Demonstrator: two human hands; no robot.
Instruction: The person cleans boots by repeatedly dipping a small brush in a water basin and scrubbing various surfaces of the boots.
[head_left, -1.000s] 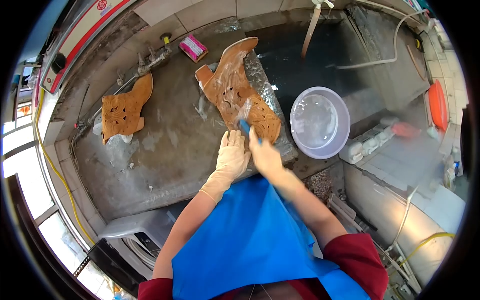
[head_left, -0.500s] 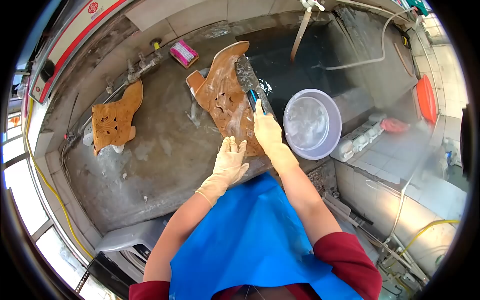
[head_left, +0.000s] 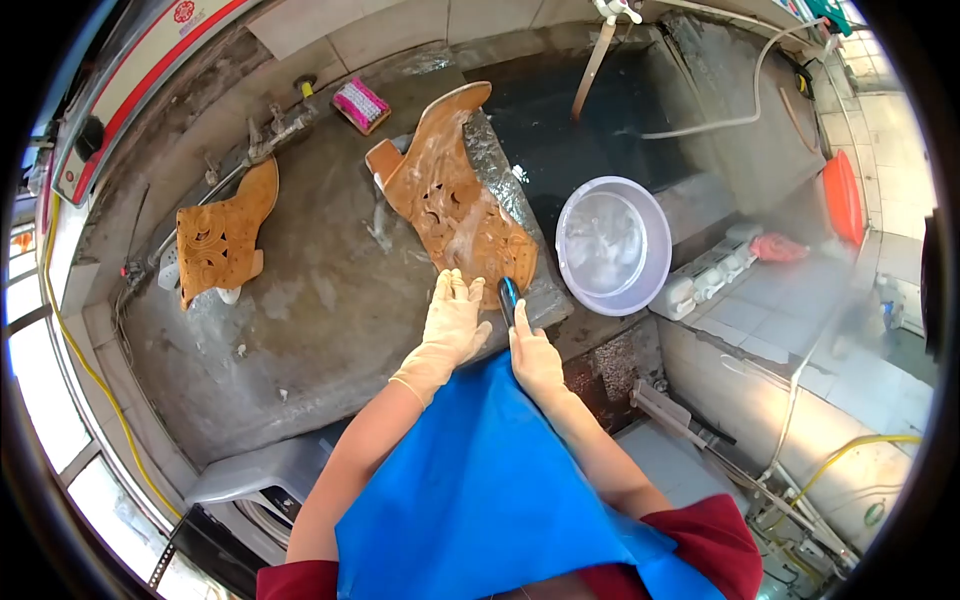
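Observation:
A wet tan boot (head_left: 445,190) with cut-out patterns lies on its side on the grey slab, its heel to the left and its opening toward me. My left hand (head_left: 454,325), in a pale glove, rests with extended fingers on the edge of the boot's shaft. Gloved as well, my right hand (head_left: 535,355) grips a blue and black brush (head_left: 509,300) at the shaft's lower right edge; its bristles are hidden. A second tan boot (head_left: 222,235) lies at the left of the slab.
A lavender basin (head_left: 660,250) of sudsy water stands right of the boot. Behind it is a dark water trough (head_left: 560,130). A pink and white sponge (head_left: 361,105) lies near the back wall, beside taps and a pipe. An orange basin (head_left: 843,198) leans at the right.
My right hand with the brush has moved down along the boot's right edge, toward me. My left hand stays at the shaft's edge. The view has shifted slightly.

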